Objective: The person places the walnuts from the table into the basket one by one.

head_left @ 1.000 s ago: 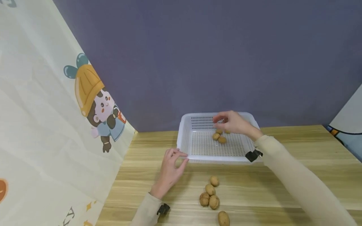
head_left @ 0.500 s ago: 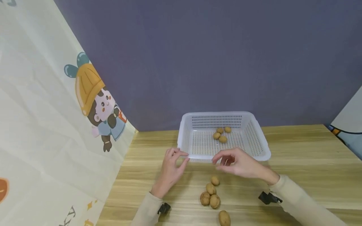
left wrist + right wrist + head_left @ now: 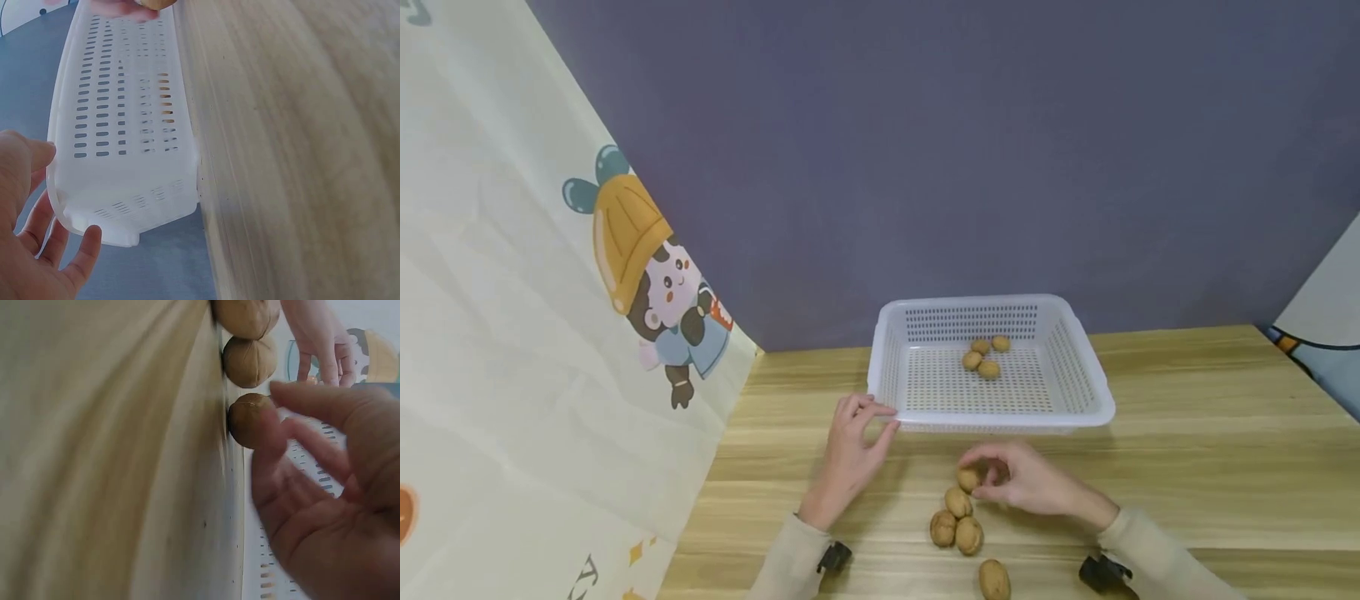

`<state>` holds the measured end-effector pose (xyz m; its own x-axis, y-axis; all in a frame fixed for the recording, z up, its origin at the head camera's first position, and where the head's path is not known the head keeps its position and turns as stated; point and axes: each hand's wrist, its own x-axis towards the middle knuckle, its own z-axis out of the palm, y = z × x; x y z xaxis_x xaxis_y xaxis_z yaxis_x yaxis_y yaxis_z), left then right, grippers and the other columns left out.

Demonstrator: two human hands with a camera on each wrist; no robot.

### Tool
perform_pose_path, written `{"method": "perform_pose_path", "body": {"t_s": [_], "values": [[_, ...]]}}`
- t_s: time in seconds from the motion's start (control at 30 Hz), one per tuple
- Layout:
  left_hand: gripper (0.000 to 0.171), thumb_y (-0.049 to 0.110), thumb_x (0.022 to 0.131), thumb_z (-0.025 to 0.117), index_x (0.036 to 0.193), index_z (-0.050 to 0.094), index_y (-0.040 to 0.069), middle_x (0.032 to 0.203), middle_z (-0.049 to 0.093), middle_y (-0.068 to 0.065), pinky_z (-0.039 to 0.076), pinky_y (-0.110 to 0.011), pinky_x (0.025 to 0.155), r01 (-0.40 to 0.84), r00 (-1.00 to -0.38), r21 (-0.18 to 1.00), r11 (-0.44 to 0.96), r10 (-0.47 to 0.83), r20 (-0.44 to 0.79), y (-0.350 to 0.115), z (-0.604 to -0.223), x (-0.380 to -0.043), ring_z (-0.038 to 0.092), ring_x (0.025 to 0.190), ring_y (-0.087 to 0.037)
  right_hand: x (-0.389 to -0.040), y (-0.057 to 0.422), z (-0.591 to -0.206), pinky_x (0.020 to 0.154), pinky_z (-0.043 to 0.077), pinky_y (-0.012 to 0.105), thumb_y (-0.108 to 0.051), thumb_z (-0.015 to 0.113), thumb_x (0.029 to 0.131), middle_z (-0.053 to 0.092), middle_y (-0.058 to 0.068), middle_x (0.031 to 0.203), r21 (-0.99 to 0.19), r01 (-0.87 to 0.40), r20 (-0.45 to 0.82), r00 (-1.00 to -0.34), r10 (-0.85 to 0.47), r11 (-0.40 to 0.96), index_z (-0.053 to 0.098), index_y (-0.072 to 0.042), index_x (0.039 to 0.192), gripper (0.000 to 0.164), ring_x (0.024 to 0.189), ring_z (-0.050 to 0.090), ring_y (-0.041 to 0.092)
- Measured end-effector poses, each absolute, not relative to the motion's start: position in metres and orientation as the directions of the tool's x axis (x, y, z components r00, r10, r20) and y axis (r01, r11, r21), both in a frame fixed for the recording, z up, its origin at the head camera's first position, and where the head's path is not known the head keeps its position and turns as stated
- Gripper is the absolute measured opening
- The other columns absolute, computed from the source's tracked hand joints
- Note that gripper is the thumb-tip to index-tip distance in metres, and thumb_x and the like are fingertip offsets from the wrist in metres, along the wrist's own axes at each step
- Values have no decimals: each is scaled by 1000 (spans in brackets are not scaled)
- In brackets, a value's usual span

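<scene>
At the near left corner of a white plastic basket (image 3: 1003, 418), my left hand (image 3: 848, 458) holds the rim between thumb and fingers. The left wrist view shows those fingertips (image 3: 91, 235) along the basket's corner. My right hand (image 3: 1033, 479) is in front of the basket, thumb and index finger curled around a walnut (image 3: 967, 479) at the top of a small group. In the right wrist view its index finger covers part of that walnut (image 3: 247, 419). Several other walnuts (image 3: 958, 502) lie just below it, close together. Inside the basket, several walnuts (image 3: 988, 369) rest on the perforated floor.
A single walnut (image 3: 994, 579) lies near the bottom edge of the view. The wooden tabletop (image 3: 1195, 417) meets a dark blue wall (image 3: 955, 150) behind the basket. On the left hangs a pale sheet (image 3: 497, 350) with a cartoon figure.
My right hand has come back from over the basket, past its near rim, to the topmost walnut on the table. My left hand has stayed at the basket's corner.
</scene>
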<state>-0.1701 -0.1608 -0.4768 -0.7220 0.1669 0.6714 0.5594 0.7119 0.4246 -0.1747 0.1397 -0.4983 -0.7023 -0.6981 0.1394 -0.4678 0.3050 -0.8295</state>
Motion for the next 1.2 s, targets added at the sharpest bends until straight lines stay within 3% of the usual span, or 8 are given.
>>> {"method": "perform_pose_path", "body": {"t_s": [0.2, 0.43, 0.87, 0.97, 1.2], "values": [[17, 10, 86, 86, 101, 78, 11, 103, 63, -5, 55, -48, 104, 552, -724, 432, 713, 152, 673, -164, -476, -169, 62, 117, -29, -179, 135, -507, 67, 53, 20, -21, 84, 91, 71, -11, 80, -813, -463, 104, -712, -694, 353, 72, -7, 127, 40, 71, 63, -2], [17, 10, 86, 86, 102, 78, 11, 102, 63, -5, 56, -48, 103, 555, -717, 415, 721, 162, 679, -165, -476, -169, 62, 117, -29, -179, 134, -509, 66, 53, 20, -23, 84, 91, 70, -10, 78, -824, -439, 80, -717, -693, 358, 73, -9, 126, 39, 70, 63, -1], [18, 10, 87, 86, 102, 78, 11, 102, 62, -5, 55, -48, 104, 568, -713, 417, 710, 170, 681, -161, -481, -170, 62, 117, -29, -174, 140, -491, 56, 57, 24, -22, 83, 92, 72, -3, 85, -863, -379, 58, -730, -680, 333, 70, -4, 129, 44, 70, 65, 4], [19, 9, 85, 87, 101, 78, 11, 101, 62, -5, 55, -48, 104, 573, -703, 417, 705, 163, 692, -160, -481, -170, 63, 116, -29, -174, 142, -475, 61, 59, 25, -24, 83, 93, 73, -2, 89, -854, -398, 67, -725, -686, 336, 70, -2, 130, 45, 74, 66, 5], [18, 9, 86, 86, 102, 78, 11, 101, 62, -4, 56, -49, 103, 569, -705, 414, 711, 162, 690, -158, -482, -173, 63, 117, -30, -182, 149, -438, 74, 62, 25, -33, 83, 93, 76, -2, 103, -800, -486, 112, -696, -709, 351, 74, -10, 125, 41, 81, 67, 3]]}}
